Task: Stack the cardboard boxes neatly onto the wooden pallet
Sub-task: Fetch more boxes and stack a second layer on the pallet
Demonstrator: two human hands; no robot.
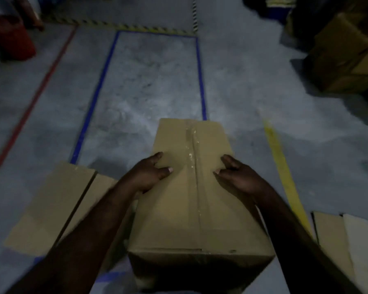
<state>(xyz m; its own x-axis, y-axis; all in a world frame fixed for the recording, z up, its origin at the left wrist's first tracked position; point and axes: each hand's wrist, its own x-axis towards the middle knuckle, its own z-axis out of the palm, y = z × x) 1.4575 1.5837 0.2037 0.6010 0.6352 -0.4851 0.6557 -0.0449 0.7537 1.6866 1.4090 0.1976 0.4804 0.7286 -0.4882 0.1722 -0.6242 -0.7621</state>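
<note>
One cardboard box point(191, 209) is all we're holding out front over the floor point(147, 81), left hand point(151, 172) & right hand point(238, 177) clamping its sides w/ thumbs on top; no pallet in view, so we're judging stacking not yet done.

- We grip the taped cardboard box point(191, 198), our left hand point(146, 176) and right hand point(239, 177) on its sides.
- A second cardboard box point(51, 206) lies near left.
- The stacked boxes point(344, 56) sit far right.

Red bin point(9, 37) far left, blue tape rectangle point(97, 92) on grey floor point(153, 81), yellow line point(283, 166) right.
</note>
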